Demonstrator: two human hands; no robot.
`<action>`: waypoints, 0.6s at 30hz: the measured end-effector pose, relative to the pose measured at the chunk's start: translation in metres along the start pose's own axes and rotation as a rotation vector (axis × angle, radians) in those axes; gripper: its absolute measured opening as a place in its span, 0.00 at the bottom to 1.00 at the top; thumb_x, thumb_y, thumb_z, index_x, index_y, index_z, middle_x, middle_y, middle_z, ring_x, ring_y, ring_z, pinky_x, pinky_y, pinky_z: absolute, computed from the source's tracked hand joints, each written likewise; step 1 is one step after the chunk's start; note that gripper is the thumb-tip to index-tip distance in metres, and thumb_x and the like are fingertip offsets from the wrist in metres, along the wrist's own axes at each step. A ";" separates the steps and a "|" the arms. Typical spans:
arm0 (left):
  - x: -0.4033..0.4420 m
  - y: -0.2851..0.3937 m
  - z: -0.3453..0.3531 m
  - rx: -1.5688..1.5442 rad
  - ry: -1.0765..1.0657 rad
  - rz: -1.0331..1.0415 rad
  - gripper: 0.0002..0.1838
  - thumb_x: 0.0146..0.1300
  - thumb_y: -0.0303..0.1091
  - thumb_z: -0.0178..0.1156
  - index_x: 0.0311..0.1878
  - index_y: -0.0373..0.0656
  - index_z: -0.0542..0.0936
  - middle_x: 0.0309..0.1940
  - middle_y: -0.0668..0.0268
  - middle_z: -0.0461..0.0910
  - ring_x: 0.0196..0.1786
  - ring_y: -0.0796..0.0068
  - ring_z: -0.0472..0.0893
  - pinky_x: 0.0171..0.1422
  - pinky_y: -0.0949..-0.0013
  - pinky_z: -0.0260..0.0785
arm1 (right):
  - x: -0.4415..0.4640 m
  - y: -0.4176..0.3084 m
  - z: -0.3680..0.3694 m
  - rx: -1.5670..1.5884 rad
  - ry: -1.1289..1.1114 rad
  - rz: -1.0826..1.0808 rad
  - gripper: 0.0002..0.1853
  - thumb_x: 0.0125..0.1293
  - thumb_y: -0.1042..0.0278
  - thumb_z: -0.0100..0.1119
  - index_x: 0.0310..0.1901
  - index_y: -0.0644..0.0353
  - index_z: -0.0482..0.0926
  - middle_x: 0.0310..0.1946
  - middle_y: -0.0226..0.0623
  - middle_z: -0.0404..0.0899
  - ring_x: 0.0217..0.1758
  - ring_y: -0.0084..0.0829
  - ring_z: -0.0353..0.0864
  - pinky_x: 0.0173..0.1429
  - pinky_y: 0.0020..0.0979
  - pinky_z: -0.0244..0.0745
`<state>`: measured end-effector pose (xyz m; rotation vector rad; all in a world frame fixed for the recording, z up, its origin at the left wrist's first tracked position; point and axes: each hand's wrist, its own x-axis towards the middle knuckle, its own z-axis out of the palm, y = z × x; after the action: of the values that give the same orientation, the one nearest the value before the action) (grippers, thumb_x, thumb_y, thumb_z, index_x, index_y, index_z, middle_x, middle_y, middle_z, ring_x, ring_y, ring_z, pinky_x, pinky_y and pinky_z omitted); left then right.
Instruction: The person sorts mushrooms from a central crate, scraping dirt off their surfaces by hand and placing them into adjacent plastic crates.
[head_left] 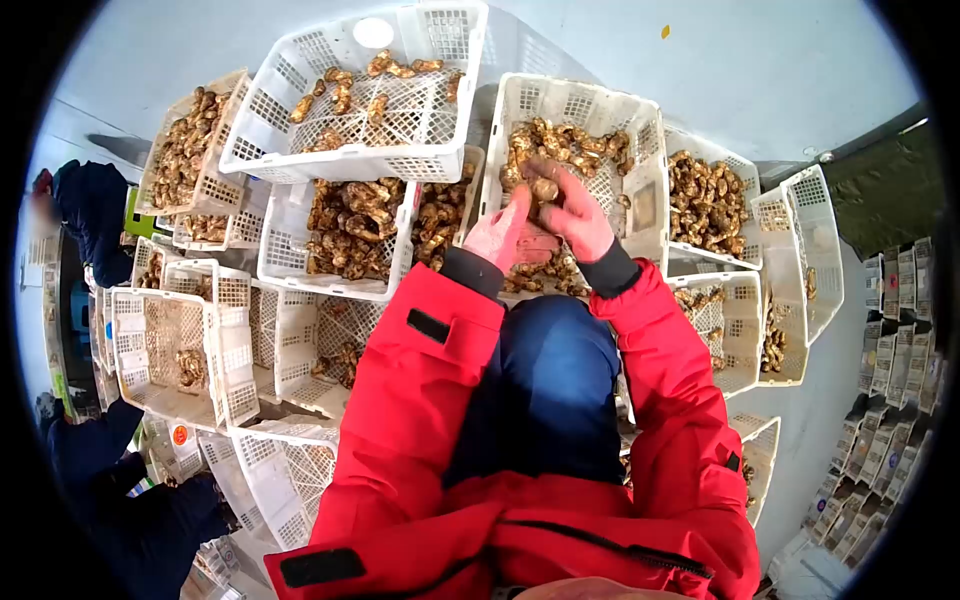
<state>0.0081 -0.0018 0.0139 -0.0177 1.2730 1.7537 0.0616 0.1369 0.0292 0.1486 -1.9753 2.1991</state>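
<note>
My left hand [498, 236] and my right hand [580, 217] meet above a white plastic crate [650, 200]. Between them is a pale, round-capped mushroom [544, 189] with brownish patches. The right fingers curl around it, and the left thumb and fingers close in from the other side; part of the left fingers is hidden. Below, brown mushrooms [570, 145] lie along the crate's far side, and more mushrooms [540, 275] lie at its near side, beneath my wrists.
A tilted white crate [420, 165] with scattered mushrooms rests on fuller crates at left. Another mushroom-filled crate [745, 215] is at right, with more crates around my knees. Two people in dark clothes [95, 215] [140, 520] are at far left. Stacked crates [890, 380] line the right side.
</note>
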 end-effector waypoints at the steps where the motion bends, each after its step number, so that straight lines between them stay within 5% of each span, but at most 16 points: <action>1: -0.005 0.005 0.001 -0.083 0.002 -0.075 0.26 0.63 0.54 0.44 0.46 0.36 0.70 0.34 0.56 0.76 0.36 0.63 0.79 0.43 0.60 0.72 | -0.002 0.008 -0.005 -0.256 -0.088 -0.105 0.32 0.53 0.68 0.49 0.61 0.66 0.55 0.58 0.41 0.61 0.61 0.30 0.59 0.63 0.28 0.53; 4: -0.001 0.002 -0.006 -0.241 -0.066 -0.037 0.18 0.62 0.43 0.49 0.47 0.37 0.69 0.37 0.58 0.76 0.37 0.63 0.78 0.42 0.62 0.73 | -0.010 -0.005 0.001 0.216 -0.074 -0.100 0.31 0.55 0.63 0.49 0.60 0.69 0.57 0.57 0.42 0.64 0.60 0.31 0.61 0.63 0.30 0.54; 6: 0.004 0.000 -0.010 -0.334 -0.022 0.058 0.15 0.61 0.35 0.51 0.47 0.37 0.68 0.39 0.59 0.75 0.38 0.63 0.78 0.40 0.64 0.73 | -0.012 -0.003 -0.006 0.193 -0.038 -0.048 0.30 0.57 0.61 0.49 0.59 0.69 0.58 0.53 0.43 0.67 0.59 0.32 0.64 0.62 0.31 0.55; 10: 0.002 0.004 -0.009 0.028 0.021 0.221 0.14 0.58 0.27 0.49 0.48 0.34 0.67 0.41 0.60 0.75 0.40 0.63 0.78 0.38 0.69 0.72 | -0.003 0.004 -0.016 0.315 0.173 0.009 0.25 0.62 0.61 0.47 0.56 0.70 0.62 0.45 0.45 0.74 0.49 0.33 0.73 0.56 0.31 0.65; 15: -0.009 0.011 -0.008 0.152 0.041 0.254 0.18 0.57 0.29 0.52 0.50 0.33 0.67 0.41 0.55 0.76 0.39 0.63 0.79 0.37 0.71 0.71 | -0.009 0.051 -0.061 0.443 0.266 0.185 0.24 0.61 0.64 0.52 0.56 0.68 0.62 0.43 0.43 0.73 0.46 0.38 0.75 0.51 0.35 0.70; 18: -0.009 0.011 -0.025 0.019 -0.057 0.300 0.18 0.57 0.29 0.53 0.51 0.35 0.67 0.42 0.56 0.76 0.42 0.64 0.78 0.43 0.69 0.70 | -0.015 0.110 -0.091 0.349 0.393 0.457 0.18 0.60 0.71 0.51 0.52 0.67 0.66 0.37 0.40 0.76 0.35 0.35 0.79 0.42 0.34 0.76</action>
<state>-0.0061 -0.0264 0.0144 0.2441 1.3013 1.9802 0.0585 0.2149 -0.0905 -0.7016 -1.5086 2.5727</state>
